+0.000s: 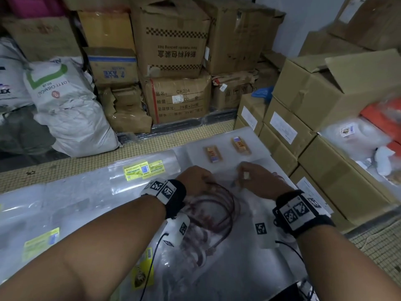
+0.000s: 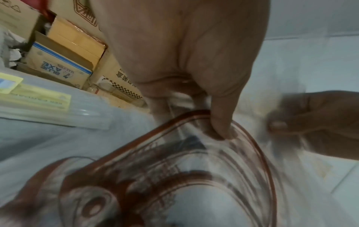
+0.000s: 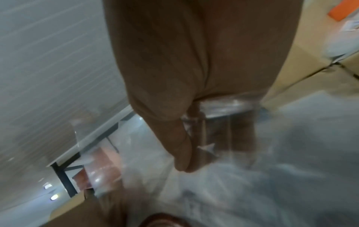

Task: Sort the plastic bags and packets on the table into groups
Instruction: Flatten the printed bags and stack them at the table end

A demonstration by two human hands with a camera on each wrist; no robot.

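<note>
A clear plastic bag with a dark red round print (image 1: 217, 210) lies in front of me, on top of other clear bags. My left hand (image 1: 202, 178) pinches its far edge, thumb (image 2: 220, 122) pressed on the plastic above the red print (image 2: 174, 169). My right hand (image 1: 243, 177) grips the same edge a little to the right, with clear plastic (image 3: 231, 106) gathered between thumb (image 3: 182, 153) and fingers. Clear bags with yellow-green labels (image 1: 144, 169) lie to the left. Two bags with small orange labels (image 1: 213, 154) lie beyond my hands.
Cardboard boxes (image 1: 321, 109) are stacked close along the right side, more boxes (image 1: 173, 51) stand at the back and white sacks (image 1: 65, 105) at the back left. More labelled clear bags (image 1: 41, 242) cover the near left of the tiled surface (image 1: 65, 166).
</note>
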